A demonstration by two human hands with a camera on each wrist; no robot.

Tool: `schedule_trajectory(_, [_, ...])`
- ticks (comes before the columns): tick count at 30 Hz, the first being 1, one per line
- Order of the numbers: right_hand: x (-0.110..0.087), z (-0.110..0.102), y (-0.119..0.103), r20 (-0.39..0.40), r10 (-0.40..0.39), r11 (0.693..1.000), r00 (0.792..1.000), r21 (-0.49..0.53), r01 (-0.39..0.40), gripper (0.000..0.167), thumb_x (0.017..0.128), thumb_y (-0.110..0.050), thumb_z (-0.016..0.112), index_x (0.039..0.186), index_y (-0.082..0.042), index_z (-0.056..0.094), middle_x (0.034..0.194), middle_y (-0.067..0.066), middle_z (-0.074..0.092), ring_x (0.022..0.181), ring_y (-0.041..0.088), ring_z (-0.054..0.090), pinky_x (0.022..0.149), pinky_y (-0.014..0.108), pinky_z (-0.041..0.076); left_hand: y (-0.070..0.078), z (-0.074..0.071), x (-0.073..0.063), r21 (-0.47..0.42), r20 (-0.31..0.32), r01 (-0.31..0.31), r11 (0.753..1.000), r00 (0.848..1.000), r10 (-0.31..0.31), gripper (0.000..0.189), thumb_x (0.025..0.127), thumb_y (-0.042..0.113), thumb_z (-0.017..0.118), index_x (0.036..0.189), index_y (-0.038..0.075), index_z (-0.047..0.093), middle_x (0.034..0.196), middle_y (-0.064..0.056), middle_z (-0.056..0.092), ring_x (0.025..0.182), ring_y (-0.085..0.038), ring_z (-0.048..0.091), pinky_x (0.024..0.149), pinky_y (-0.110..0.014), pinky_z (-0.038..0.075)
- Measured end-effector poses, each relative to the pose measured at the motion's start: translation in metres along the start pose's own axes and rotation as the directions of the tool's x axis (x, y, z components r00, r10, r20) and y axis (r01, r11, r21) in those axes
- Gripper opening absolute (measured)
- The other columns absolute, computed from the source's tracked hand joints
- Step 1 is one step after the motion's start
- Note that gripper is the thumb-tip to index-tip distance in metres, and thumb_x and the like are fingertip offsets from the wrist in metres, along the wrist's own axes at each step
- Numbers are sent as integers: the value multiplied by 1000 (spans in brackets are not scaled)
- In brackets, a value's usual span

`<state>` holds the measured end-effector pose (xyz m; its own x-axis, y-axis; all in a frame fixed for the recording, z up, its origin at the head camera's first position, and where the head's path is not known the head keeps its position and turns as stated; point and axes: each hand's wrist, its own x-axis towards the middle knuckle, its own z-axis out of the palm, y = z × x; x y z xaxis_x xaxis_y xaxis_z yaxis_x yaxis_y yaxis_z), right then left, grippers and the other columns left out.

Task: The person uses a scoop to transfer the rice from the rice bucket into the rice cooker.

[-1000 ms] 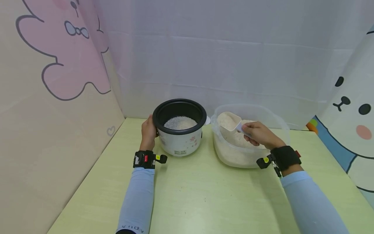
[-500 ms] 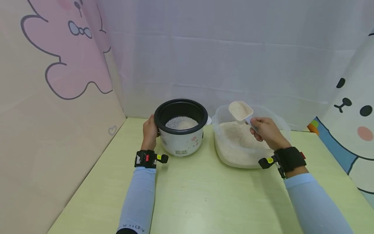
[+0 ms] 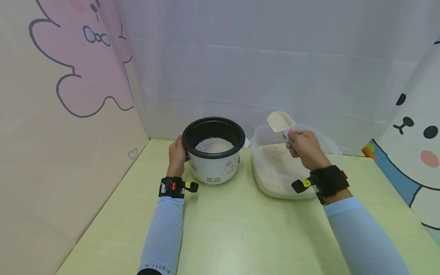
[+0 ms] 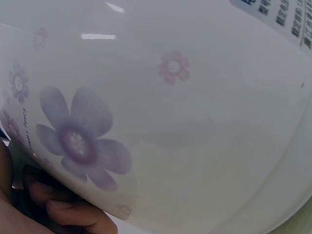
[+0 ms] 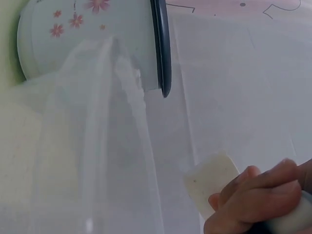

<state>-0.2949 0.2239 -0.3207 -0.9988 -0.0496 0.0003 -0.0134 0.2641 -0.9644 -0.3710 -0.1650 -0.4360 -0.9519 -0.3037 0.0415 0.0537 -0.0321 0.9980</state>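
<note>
- Right hand [image 3: 305, 149]: grip clamped on the handle [image 3: 288, 134] of a white scoop [image 5: 209, 180], raised higher than the rim of the clear tub [image 3: 331, 145].
- Left hand [image 3: 177, 156]: grip curled round the side of the rice cooker [image 3: 214, 168].
- Cooker and tub stand side by side on the counter [image 3: 220, 229], rice [image 3: 214, 145] in both.

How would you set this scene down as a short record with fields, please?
Left grip: holds the side of the rice cooker
Right grip: holds the scoop
Scoop: carries rice, raised clear of the tub
Rice cooker: uncovered, white with flower prints, rice inside
Tub: translucent, right of the rice cooker, rice inside
Table: pale green
</note>
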Motion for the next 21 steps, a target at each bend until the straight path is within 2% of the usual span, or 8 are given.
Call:
schedule_trajectory(4, [-2,11,-10,5,-33,999,999,2,33,45,112,-31,36,125,11,49,80,3,49,63,11,41,59,27,38,0,1,-1,-2,-3,-4,1000,1000,4,48,106,52,42,71,18,44,65,4,40,56,-12,40,51,-26,32])
schedule_trajectory(11, [0,32,-24,11,-34,999,999,-21,34,31,109,-26,49,98,2,52,77,5,48,61,13,40,60,29,36,1,2,1,-4,-2,-7,1000,1000,7,48,107,49,42,70,18,43,62,5,39,54,-10,39,49,-25,33])
schedule_trajectory(15, [3,46,-28,15,-46,998,999,-46,46,28,109,-23,49,101,4,52,75,5,48,58,12,38,58,29,35,3,2,2,-4,0,-13,1000,1000,13,48,106,49,43,70,18,44,64,5,40,55,-11,40,50,-25,33])
schedule_trajectory(21, [8,61,-29,-15,-90,987,996,-134,87,32,107,-20,51,118,10,57,76,7,52,56,11,39,54,28,36,2,2,1,6,4,15,1000,1000,-15,47,106,50,42,72,17,46,65,4,41,56,-11,41,51,-25,36])
